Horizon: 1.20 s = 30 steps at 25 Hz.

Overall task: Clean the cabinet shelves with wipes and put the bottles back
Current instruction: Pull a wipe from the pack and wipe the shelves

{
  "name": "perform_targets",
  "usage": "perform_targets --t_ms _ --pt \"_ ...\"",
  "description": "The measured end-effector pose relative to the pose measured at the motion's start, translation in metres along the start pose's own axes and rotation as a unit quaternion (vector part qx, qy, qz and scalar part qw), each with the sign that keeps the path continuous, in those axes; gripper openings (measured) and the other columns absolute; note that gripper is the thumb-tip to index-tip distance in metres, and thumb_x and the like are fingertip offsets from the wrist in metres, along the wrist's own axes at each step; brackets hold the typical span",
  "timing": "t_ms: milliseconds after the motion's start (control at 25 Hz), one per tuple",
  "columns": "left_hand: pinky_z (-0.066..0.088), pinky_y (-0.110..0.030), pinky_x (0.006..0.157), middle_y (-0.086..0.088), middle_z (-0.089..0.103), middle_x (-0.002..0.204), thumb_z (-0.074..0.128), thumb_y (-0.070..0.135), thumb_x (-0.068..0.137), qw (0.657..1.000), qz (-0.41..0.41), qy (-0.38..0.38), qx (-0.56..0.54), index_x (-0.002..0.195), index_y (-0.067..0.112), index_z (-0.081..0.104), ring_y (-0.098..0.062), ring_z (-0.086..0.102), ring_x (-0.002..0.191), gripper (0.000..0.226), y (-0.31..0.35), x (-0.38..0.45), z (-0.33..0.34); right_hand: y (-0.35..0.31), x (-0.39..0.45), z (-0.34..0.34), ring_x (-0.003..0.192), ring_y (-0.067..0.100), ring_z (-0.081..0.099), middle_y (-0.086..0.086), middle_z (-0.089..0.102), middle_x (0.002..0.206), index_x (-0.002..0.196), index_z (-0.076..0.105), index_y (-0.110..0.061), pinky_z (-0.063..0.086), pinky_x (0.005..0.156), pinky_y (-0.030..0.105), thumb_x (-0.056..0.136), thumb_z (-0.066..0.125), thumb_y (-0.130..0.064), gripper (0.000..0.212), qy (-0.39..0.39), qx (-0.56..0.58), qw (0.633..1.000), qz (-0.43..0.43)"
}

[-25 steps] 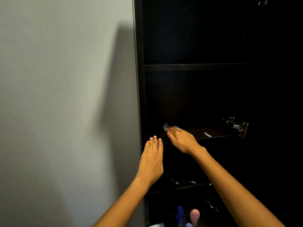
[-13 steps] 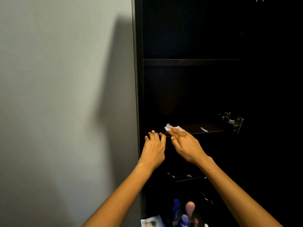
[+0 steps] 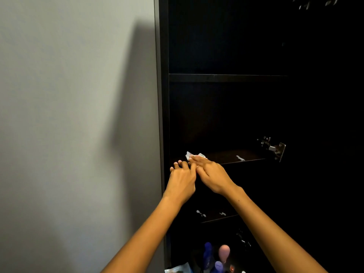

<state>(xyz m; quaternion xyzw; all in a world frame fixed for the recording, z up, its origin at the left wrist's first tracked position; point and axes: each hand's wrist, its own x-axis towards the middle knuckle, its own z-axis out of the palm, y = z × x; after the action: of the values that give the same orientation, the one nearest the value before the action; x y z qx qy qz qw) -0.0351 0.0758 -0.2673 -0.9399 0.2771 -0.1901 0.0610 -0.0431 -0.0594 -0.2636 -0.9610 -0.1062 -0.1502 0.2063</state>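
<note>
White wipe lies on the front left corner of the middle shelf of the dark cabinet, under the fingertips of the right hand; fingers extended and flat, pressing the wipe down, not curled round it. Left hand sits touching the right at its 9 o'clock, fingers bent over the shelf's front edge; it appears to grip the edge, though the fingertips' hold is dim. Small white fleck on the shelf at 3 o'clock from the wipe, unwiped as judged. Metal hinge further out at 3 o'clock. Lower shelf at 6 o'clock, with pale marks. Bottles stand at the frame's bottom, 6 o'clock, off the shelves; a wipes pack beside them. Risks, judged: the flat press may let the wipe bunch or slip off the front edge; a sweep toward 3 o'clock could snag on the hinge; the dark interior may hide missed spots.
</note>
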Motion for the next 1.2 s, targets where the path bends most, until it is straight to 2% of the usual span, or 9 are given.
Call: perform_targets --t_ms 80,280,520,680,760,840,1040,1120,1200 --pt "0.047 -0.046 0.093 -0.033 0.043 0.130 0.034 0.016 0.092 1.000 0.005 0.017 -0.006 0.135 0.000 0.029 -0.045 0.047 0.118 0.047 -0.002 0.000 0.000 0.005 0.019 -0.005 0.138 0.008 0.031 -0.006 0.040 0.147 0.137 0.045 -0.025 0.027 0.113 0.030 0.097 0.028 -0.028 0.043 -0.031 0.029 0.999 0.006" --pt "0.050 -0.044 0.086 -0.033 0.048 0.125 0.037 0.016 0.091 0.999 0.017 0.040 -0.014 0.131 0.001 0.035 -0.043 0.052 0.112 0.043 -0.004 -0.002 -0.001 0.026 0.039 -0.020 0.139 0.012 0.030 -0.009 0.034 0.151 0.140 0.036 -0.035 0.026 0.111 0.035 0.101 0.021 -0.033 0.042 -0.081 -0.042 0.995 0.050" --pt "0.051 -0.045 0.083 -0.032 0.047 0.127 0.032 0.015 0.094 0.999 0.022 0.018 -0.026 0.130 0.002 0.036 -0.046 0.050 0.115 0.038 -0.008 -0.001 -0.007 0.065 -0.004 -0.030 0.133 0.019 0.040 0.000 0.044 0.144 0.136 0.045 -0.024 0.039 0.102 0.036 0.099 0.027 -0.042 0.045 0.087 -0.095 0.976 0.177" --pt "0.052 -0.045 0.080 -0.030 0.051 0.124 0.031 0.016 0.095 0.999 0.025 0.018 -0.015 0.128 0.003 0.039 -0.045 0.053 0.111 0.036 -0.006 0.002 -0.011 0.032 -0.028 -0.006 0.138 0.014 0.033 -0.003 0.040 0.147 0.141 0.040 -0.023 0.029 0.108 0.025 0.101 0.031 -0.032 0.042 0.114 -0.080 0.989 0.047" --pt "0.052 -0.045 0.081 -0.029 0.052 0.123 0.031 0.017 0.096 0.999 0.030 0.022 -0.011 0.128 0.003 0.039 -0.043 0.054 0.111 0.036 -0.006 0.003 -0.011 0.032 -0.032 0.000 0.138 0.009 0.031 -0.009 0.039 0.147 0.141 0.039 -0.027 0.026 0.109 0.022 0.100 0.028 -0.035 0.043 0.101 -0.085 0.991 0.008" --pt "0.053 -0.044 0.080 -0.027 0.054 0.121 0.031 0.016 0.095 0.999 0.034 0.024 -0.012 0.126 0.004 0.041 -0.041 0.056 0.109 0.035 -0.006 0.003 -0.010 0.048 -0.030 -0.009 0.139 0.007 0.029 -0.011 0.040 0.146 0.140 0.040 -0.029 0.024 0.110 0.021 0.100 0.026 -0.038 0.044 0.099 -0.089 0.991 0.030" --pt "0.054 -0.043 0.080 -0.026 0.056 0.118 0.033 0.016 0.095 0.999 0.029 0.025 -0.026 0.123 0.005 0.042 -0.042 0.056 0.108 0.032 -0.006 0.006 -0.006 0.089 -0.043 -0.033 0.143 0.012 0.019 -0.002 0.032 0.152 0.143 0.034 -0.021 0.015 0.116 0.029 0.100 0.027 -0.038 0.047 0.125 -0.116 0.970 0.173" --pt "0.054 -0.044 0.081 -0.027 0.055 0.120 0.032 0.016 0.095 0.999 0.033 0.022 -0.024 0.124 0.005 0.042 -0.043 0.055 0.110 0.032 -0.006 0.007 -0.004 0.076 -0.039 -0.029 0.144 0.012 0.016 -0.001 0.030 0.153 0.144 0.033 -0.020 0.012 0.117 0.029 0.100 0.025 -0.039 0.048 0.116 -0.107 0.974 0.165" --pt "0.053 -0.044 0.081 -0.027 0.054 0.120 0.032 0.016 0.095 0.999 0.035 0.024 -0.022 0.124 0.005 0.041 -0.043 0.055 0.110 0.032 -0.006 0.008 -0.003 0.052 -0.023 -0.020 0.145 0.011 0.014 -0.003 0.030 0.153 0.144 0.033 -0.022 0.007 0.117 0.028 0.102 0.024 -0.036 0.045 0.078 -0.112 0.985 0.103"
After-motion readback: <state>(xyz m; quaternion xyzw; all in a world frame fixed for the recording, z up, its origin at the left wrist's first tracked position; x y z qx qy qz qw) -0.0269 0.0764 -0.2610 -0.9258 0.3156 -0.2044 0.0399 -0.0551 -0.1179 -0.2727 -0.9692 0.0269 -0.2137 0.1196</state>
